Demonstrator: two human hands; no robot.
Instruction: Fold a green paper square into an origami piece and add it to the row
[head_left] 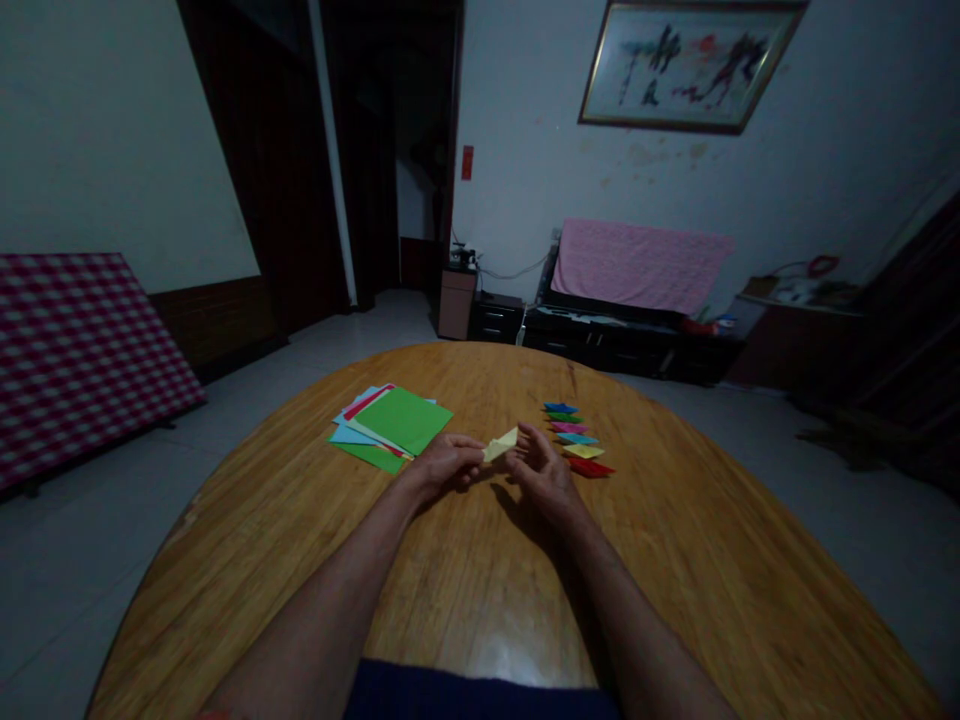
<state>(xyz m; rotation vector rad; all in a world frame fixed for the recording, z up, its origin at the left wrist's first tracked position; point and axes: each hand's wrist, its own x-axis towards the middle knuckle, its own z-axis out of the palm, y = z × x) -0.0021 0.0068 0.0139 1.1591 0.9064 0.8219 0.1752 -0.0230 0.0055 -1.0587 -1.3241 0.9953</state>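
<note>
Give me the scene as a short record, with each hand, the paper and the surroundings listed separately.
Left hand: pinches one end of the pale yellow folded paper
Right hand: fingers at the paper's other end; firm grip unclear
Finished row: six small folded papers on the right, blue farthest, red nearest
Sheet pile: loose colored sheets on the left, green on top
Surface: wooden table
Background: pink cloth, framed picture
</note>
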